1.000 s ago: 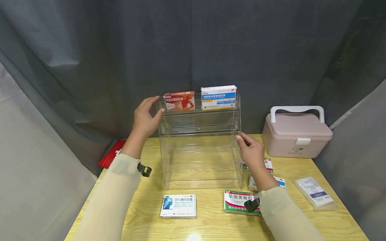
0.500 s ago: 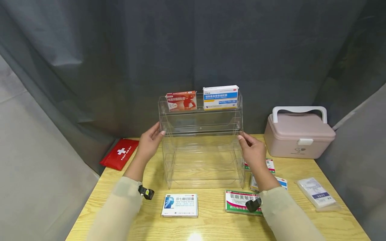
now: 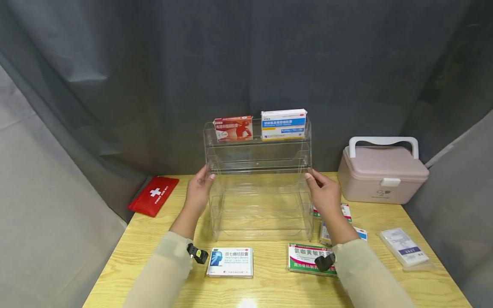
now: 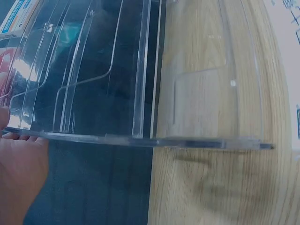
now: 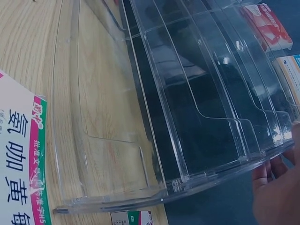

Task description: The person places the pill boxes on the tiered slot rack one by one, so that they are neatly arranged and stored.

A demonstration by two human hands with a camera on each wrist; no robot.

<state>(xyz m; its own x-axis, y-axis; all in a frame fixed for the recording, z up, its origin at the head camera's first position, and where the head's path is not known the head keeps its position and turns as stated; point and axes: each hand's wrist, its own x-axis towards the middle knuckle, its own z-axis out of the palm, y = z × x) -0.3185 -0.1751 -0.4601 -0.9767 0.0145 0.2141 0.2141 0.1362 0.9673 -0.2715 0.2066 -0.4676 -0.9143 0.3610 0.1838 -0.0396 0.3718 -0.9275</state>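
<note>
A clear acrylic tiered display rack point(image 3: 257, 164) stands upright on the wooden table. On its top tier lean a red medicine box point(image 3: 233, 128) and a white-and-blue medicine box point(image 3: 283, 125). My left hand point(image 3: 198, 188) grips the rack's left side panel about halfway up, thumb on the front. At a similar height on the other side, my right hand point(image 3: 324, 188) pinches the right side panel between thumb and fingers. The right wrist view shows the fingers of the right hand point(image 5: 276, 187) behind the panel's edge.
In front of the rack lie a white medicine box point(image 3: 230, 262) and a green-and-white one point(image 3: 308, 258). More boxes sit partly hidden behind the right forearm. A red first aid pouch point(image 3: 154, 196) lies left; a pink medicine case point(image 3: 383, 173) and a plastic-wrapped packet point(image 3: 405, 247) are right.
My left hand has moved down the rack's left side from beside the red box to mid-height. The right hand keeps its hold, and the rack has barely shifted in view.
</note>
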